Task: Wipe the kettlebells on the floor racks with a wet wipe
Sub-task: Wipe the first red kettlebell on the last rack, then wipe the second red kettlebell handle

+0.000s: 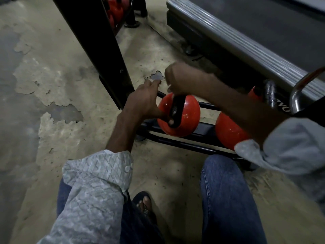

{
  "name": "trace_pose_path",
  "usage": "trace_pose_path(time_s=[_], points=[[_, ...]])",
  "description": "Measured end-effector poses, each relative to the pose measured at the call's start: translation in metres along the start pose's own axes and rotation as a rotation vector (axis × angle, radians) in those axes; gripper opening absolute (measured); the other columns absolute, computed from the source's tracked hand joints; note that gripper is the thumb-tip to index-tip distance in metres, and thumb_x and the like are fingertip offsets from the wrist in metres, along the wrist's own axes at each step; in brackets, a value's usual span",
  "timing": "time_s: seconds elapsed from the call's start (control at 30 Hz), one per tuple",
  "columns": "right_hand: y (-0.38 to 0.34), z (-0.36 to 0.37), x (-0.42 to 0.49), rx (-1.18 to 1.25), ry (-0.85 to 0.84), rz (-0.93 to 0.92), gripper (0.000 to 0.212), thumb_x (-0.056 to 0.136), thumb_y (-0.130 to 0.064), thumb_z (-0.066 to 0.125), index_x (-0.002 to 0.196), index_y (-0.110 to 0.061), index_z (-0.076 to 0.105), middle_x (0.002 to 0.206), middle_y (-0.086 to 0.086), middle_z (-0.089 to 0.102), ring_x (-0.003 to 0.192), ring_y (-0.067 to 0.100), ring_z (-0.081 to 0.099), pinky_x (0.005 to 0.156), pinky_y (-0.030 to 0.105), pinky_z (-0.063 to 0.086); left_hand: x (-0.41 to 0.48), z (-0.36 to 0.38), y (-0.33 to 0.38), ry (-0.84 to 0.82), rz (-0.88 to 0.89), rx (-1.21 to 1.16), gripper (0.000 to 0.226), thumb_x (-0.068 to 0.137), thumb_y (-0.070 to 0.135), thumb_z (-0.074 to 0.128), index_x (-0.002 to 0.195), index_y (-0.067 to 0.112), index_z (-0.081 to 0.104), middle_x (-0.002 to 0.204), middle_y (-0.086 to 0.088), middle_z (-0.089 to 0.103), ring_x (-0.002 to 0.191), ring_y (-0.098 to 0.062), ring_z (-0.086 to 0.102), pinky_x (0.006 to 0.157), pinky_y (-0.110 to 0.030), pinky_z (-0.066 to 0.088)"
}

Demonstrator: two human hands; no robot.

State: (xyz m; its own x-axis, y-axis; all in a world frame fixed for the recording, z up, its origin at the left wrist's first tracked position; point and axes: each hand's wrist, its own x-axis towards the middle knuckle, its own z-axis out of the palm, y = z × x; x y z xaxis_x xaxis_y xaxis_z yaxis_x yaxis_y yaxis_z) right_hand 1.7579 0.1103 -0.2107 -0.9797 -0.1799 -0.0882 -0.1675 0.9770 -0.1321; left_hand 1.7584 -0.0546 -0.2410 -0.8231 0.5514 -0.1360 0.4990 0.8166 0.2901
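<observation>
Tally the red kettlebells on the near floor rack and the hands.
Red kettlebells: 3 (left kettlebell, middle kettlebell, far kettlebell, mostly hidden)
Hands: 2 (left hand, right hand)
Total: 5

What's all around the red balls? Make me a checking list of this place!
Surface: worn concrete floor, coating peeling in patches.
Job's things: red kettlebell and second kettlebell on black floor rack; wet wipe not made out.
Clutter: chrome bar at right edge, unidentified.
Hands: left hand rests on the red kettlebell, thumb on its handle; right hand above it, blurred.
Cables: nothing seen.
Surroundings: treadmill to the right; more kettlebells beyond a black post.
</observation>
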Motion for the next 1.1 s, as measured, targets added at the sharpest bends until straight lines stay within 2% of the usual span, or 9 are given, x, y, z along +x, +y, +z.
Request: trace_pose_path(time_s=[0.13,0.27,0.4,0.53,0.73,0.87,0.93,1.03,1.1], points=[[-0.016,0.013,-0.023,-0.044,0.029,-0.029,0.027,0.097,-0.015,0.061,0.121,-0.001,0.063,0.122,0.013,0.061,0.109,0.025,0.061,0.099,0.038,0.045,0.000,0.002,-0.003,0.031,0.040,-0.042,0.130,0.051,0.060,0.092,0.156,0.019,0.027,0.143,-0.014,0.047,0.127,-0.033,0.052,0.096,-0.049,0.051],[-0.002,0.013,-0.036,0.107,0.278,0.070,0.021,0.093,-0.022,0.068,0.104,-0.005,0.073,0.103,0.007,0.056,0.094,0.021,0.058,0.075,0.032,0.046,0.000,0.000,-0.003,-0.032,0.115,-0.084,0.141,0.048,0.052,0.097,0.160,0.031,0.014,0.150,-0.014,0.039,0.133,-0.032,0.047,0.100,-0.047,0.048],[-0.027,0.038,-0.073,0.174,0.391,-0.024,0.011,0.086,-0.016,0.073,0.090,-0.006,0.075,0.107,0.009,0.061,0.091,0.020,0.061,0.079,0.028,0.049,0.004,0.004,-0.006,-0.057,0.223,-0.095,0.127,0.061,0.038,0.095,0.160,0.036,0.015,0.151,-0.014,0.035,0.129,-0.029,0.051,0.100,-0.048,0.051],[-0.032,0.055,-0.090,0.275,0.482,-0.094,0.004,0.080,-0.006,0.076,0.082,-0.002,0.075,0.091,0.016,0.066,0.082,0.029,0.063,0.073,0.037,0.052,0.005,0.004,-0.007,-0.068,0.283,-0.122,0.114,0.069,0.036,0.087,0.158,0.042,0.018,0.152,-0.012,0.031,0.132,-0.030,0.050,0.097,-0.051,0.053],[-0.031,0.099,-0.115,0.415,0.610,-0.127,0.014,0.092,-0.012,0.066,0.084,-0.002,0.072,0.093,0.010,0.062,0.084,0.020,0.060,0.073,0.036,0.054,0.002,-0.002,-0.004,-0.004,0.292,-0.143,0.109,0.067,0.020,0.093,0.156,0.039,0.032,0.154,-0.007,0.030,0.123,-0.012,0.048,0.094,-0.032,0.048],[-0.031,0.117,-0.129,0.777,0.758,0.078,0.009,0.083,-0.005,0.078,0.089,-0.011,0.080,0.095,0.001,0.065,0.089,0.012,0.064,0.078,0.024,0.051,0.001,-0.005,-0.003,-0.009,0.280,-0.142,0.113,0.063,0.022,0.095,0.156,0.039,0.033,0.155,-0.005,0.029,0.117,-0.005,0.039,0.090,-0.026,0.041],[-0.034,0.123,-0.130,1.024,0.776,0.238,0.012,0.077,-0.002,0.082,0.087,-0.009,0.080,0.094,0.004,0.069,0.088,0.016,0.069,0.078,0.027,0.056,0.000,-0.004,-0.003,-0.013,0.285,-0.152,0.114,0.062,0.024,0.096,0.155,0.040,0.033,0.155,-0.005,0.029,0.117,-0.004,0.039,0.091,-0.026,0.041],[-0.033,0.126,-0.129,1.472,0.652,0.425,0.015,0.077,0.002,0.081,0.090,0.001,0.076,0.091,0.009,0.076,0.086,0.019,0.074,0.081,0.030,0.059,0.000,-0.005,-0.002,-0.029,0.294,-0.174,0.115,0.062,0.024,0.096,0.156,0.040,0.032,0.155,-0.004,0.028,0.119,-0.004,0.040,0.092,-0.025,0.042],[-0.024,0.126,-0.132,1.537,0.592,0.486,0.016,0.079,-0.002,0.080,0.094,-0.001,0.076,0.092,0.008,0.078,0.092,0.022,0.074,0.086,0.034,0.058,0.000,-0.006,0.000,-0.067,0.286,-0.196,0.117,0.061,0.026,0.096,0.156,0.039,0.029,0.157,-0.004,0.025,0.123,-0.005,0.037,0.096,-0.026,0.042]])
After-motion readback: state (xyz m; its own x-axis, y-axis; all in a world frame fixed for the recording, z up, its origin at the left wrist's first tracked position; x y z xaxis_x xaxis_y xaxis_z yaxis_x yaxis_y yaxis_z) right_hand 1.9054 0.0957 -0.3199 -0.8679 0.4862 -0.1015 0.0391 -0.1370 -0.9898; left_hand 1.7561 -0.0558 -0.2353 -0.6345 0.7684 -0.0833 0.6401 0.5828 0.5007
